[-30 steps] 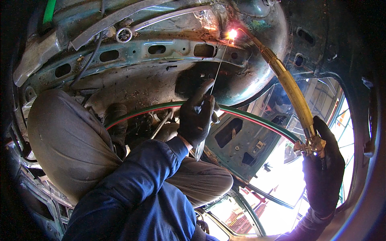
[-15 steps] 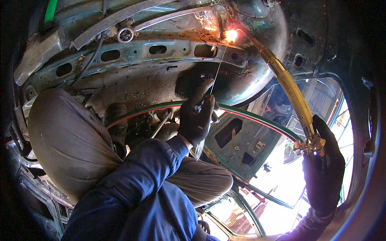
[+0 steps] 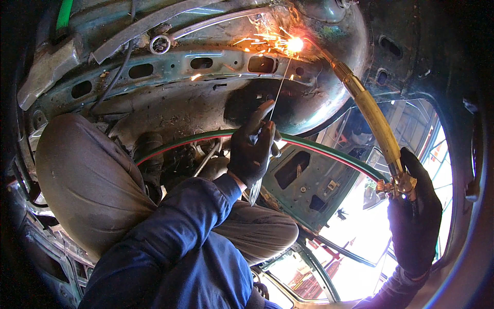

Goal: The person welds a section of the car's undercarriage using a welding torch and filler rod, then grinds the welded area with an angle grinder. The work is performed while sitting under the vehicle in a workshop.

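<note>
My right hand (image 3: 416,216), in a dark glove, grips the valve end of a brass gas welding torch (image 3: 375,116). The torch slants up and to the left, and a bright flame (image 3: 295,45) glares at its tip against the metal body panel (image 3: 319,56). Sparks fly left from that spot. My gloved left hand (image 3: 252,147) is closed around thin filler rods (image 3: 255,191). One thin rod (image 3: 280,88) runs from its fingers up to the glowing spot; glare hides where it ends. A green and red twin hose (image 3: 329,151) leads to the torch, passing behind my left hand.
A ring spanner (image 3: 161,45) lies along the panel left of the flame, near a curved metal strip (image 3: 149,28). A heavy metal block (image 3: 49,74) sits far left. My bent knees (image 3: 87,180) are below. A green door panel (image 3: 309,188) stands behind, beside a bright opening.
Many more sparks now spray left and down from the flame, and the panel around it glows wider. Both hands, the torch and the rod have hardly moved.
</note>
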Motion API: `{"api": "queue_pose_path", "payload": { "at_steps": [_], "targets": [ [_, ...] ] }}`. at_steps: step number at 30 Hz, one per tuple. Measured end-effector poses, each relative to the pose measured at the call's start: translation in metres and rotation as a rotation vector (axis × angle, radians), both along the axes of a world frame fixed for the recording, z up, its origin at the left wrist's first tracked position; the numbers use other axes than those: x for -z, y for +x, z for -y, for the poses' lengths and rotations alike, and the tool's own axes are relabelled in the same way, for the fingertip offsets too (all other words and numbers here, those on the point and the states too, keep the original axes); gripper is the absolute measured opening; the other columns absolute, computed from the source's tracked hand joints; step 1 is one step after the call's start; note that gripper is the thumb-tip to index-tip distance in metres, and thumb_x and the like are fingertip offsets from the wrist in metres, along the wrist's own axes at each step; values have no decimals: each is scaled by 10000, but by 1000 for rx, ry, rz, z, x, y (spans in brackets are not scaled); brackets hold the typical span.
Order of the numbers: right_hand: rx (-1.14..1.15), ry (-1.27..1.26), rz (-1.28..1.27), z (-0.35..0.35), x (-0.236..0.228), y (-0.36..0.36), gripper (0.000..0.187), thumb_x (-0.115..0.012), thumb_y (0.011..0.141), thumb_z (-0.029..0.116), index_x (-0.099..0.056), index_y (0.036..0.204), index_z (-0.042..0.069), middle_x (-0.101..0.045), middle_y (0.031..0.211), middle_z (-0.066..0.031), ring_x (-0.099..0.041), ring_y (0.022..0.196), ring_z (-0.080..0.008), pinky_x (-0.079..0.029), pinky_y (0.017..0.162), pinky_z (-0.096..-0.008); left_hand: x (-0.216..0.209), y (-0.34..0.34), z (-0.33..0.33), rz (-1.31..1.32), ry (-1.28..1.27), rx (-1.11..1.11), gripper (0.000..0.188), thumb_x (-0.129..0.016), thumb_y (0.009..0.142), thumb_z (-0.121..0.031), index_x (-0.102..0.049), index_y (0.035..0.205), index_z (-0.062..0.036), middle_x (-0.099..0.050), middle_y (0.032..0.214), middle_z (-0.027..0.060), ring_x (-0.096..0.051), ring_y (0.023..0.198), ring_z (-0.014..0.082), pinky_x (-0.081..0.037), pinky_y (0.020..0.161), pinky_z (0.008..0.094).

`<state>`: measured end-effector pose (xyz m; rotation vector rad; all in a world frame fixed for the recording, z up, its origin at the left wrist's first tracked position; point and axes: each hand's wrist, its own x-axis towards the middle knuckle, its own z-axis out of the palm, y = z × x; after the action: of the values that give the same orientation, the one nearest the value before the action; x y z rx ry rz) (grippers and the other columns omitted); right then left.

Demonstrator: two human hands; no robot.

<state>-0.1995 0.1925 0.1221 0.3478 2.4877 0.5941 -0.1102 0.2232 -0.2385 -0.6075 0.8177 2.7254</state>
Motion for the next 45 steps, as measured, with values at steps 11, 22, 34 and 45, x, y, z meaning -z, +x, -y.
{"api": "queue_pose_path", "payload": {
  "at_steps": [11,22,34,45],
  "targets": [
    [81,57,-19,6,5,1,524,-603,1038,198,-583,1530,20,-667,1507,-222,-695,1342,-378,-600,1101,-525,-1,0,2,-2,11,-10,487,-584,1147,-161,-520,1627,-101,-709,856,54,-664,650,97,-567,617,279],
    [-56,64,47,1,2,1,527,-600,1039,205,-573,1535,29,-662,1516,-222,-701,1332,-381,-598,1101,-536,-2,0,3,4,7,8,492,-598,1143,-178,-528,1627,-118,-720,862,53,-669,643,96,-568,612,279],
    [9,47,25,0,3,3,514,-609,1052,206,-571,1530,20,-652,1527,-223,-693,1345,-375,-605,1094,-524,-3,0,4,-2,5,5,500,-603,1143,-234,-530,1622,-112,-718,860,54,-680,652,98,-570,608,277],
    [85,32,-7,2,3,3,500,-616,1058,179,-569,1528,14,-647,1529,-223,-684,1359,-375,-610,1090,-513,-3,0,2,12,25,-4,511,-620,1132,-214,-532,1627,-125,-715,855,54,-679,634,104,-566,584,278]
  ]
}}
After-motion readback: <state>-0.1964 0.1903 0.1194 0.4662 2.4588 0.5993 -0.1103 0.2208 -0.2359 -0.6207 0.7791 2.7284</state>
